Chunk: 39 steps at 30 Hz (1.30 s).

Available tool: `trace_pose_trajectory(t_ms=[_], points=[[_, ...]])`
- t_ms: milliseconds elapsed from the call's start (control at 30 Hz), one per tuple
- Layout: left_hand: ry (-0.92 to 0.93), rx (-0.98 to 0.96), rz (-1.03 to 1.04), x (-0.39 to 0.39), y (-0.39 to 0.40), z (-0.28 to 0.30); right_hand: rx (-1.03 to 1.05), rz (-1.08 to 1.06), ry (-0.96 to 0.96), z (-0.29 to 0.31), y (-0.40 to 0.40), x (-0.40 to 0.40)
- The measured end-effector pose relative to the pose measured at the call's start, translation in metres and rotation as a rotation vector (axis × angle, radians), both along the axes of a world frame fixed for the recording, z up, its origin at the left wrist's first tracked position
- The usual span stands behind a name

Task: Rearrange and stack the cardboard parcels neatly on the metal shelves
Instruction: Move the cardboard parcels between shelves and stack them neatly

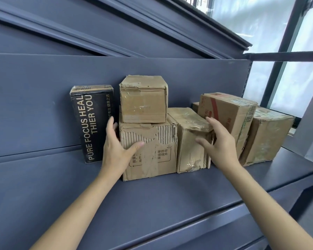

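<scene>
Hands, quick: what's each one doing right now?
Left hand: open, spread on the torn box, thumb on its front.
Right hand: open, fingers spread by the taped box, contact unclear.

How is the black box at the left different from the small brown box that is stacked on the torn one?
The black box stands on end directly on the shelf; the small brown box rests on top of the torn box. The black box is printed with large pale lettering; the small brown box is plain cardboard with clear tape. The black box is tall and narrow; the brown one is closer to a cube. Both stand close to the shelf's back panel.
</scene>
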<state>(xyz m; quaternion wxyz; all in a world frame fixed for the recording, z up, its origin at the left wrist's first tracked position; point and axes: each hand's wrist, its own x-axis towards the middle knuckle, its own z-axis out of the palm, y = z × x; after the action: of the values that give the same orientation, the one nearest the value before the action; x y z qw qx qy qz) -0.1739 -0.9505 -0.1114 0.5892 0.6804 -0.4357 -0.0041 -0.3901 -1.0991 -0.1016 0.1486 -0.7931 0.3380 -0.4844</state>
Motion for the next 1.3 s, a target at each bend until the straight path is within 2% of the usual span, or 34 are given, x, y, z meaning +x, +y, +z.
trace_pose_trajectory(t_ms=[167,367,433,600,733,1000,1300], points=[[0.077,0.191,-0.062,-0.006,0.008,-0.036,0.283,0.027,-0.221,-0.047,0.025,0.001],[0.048,0.181,-0.059,-0.006,0.013,-0.035,0.594,-0.045,-0.075,-0.057,0.028,-0.003],[0.072,0.182,-0.053,-0.010,0.018,-0.037,0.594,-0.052,-0.024,-0.056,0.029,-0.007],[0.193,0.145,-0.043,-0.009,0.027,-0.042,0.581,-0.019,-0.087,-0.056,0.027,-0.019],[0.232,0.195,-0.044,-0.008,0.032,-0.053,0.582,0.081,0.010,-0.062,0.033,-0.014],[0.263,0.150,-0.051,-0.003,0.037,-0.053,0.576,0.114,-0.079,-0.067,0.044,-0.017],[0.233,0.127,-0.139,0.004,0.049,-0.047,0.525,0.041,-0.177,-0.071,0.064,-0.024]])
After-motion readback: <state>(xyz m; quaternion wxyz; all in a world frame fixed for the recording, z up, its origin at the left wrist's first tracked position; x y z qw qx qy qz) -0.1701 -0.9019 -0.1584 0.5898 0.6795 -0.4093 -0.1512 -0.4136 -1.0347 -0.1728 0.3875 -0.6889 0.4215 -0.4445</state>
